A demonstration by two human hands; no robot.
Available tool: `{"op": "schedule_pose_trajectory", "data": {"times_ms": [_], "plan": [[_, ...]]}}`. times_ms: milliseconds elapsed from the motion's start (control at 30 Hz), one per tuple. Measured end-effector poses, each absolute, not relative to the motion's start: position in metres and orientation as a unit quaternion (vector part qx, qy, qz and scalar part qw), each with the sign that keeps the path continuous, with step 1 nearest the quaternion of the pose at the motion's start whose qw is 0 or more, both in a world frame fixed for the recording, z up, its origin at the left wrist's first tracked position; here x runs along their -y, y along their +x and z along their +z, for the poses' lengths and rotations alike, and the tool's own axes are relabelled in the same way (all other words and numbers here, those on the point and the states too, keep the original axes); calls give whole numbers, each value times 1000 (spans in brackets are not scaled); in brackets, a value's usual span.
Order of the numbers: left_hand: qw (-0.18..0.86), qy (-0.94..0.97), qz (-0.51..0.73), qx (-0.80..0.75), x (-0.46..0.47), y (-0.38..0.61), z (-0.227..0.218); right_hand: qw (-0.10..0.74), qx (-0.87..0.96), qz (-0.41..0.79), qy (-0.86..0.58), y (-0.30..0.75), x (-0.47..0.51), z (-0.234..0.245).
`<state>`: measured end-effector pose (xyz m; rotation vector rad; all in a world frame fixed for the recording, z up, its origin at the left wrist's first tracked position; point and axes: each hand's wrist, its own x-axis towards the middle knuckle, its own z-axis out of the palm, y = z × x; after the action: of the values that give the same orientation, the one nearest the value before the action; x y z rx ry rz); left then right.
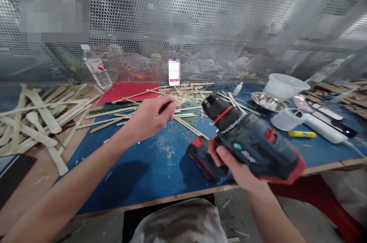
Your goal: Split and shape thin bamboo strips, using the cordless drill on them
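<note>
My right hand (229, 162) grips a dark grey and red cordless drill (252, 140) by its body, holding it up above the table edge with the chuck pointing away from me. A black and red battery pack (204, 159) lies on the blue mat just left of that hand, not touching the drill as far as I can see. My left hand (151, 117) hangs over scattered bamboo strips (183, 96) with thumb and fingers pinched together. I see nothing held in the pinch.
A blue work mat (149, 166) covers the wooden bench, littered with shavings. Wider bamboo pieces (43, 109) are piled at left. Behind stand a red board, a phone, and a plastic bottle. At right are a white bowl, metal dish, white jug and yellow-marked tool, before a perforated metal screen.
</note>
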<state>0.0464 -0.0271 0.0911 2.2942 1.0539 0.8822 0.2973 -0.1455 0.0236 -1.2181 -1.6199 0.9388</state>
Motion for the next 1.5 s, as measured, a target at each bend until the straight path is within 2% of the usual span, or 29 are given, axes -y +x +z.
{"op": "schedule_pose_trajectory", "data": {"times_ms": [367,900,1233,1500], "plan": [[250,791,392,-397,14,36,96,446,611,410,-509,274,141,14],[457,662,446,-392,-1,36,86,453,605,422,-500,268,137,12],[434,669,464,-386,0,36,84,462,603,385,-524,266,136,14],[428,656,477,-399,-6,39,77,539,540,321,-561,253,145,2]]}}
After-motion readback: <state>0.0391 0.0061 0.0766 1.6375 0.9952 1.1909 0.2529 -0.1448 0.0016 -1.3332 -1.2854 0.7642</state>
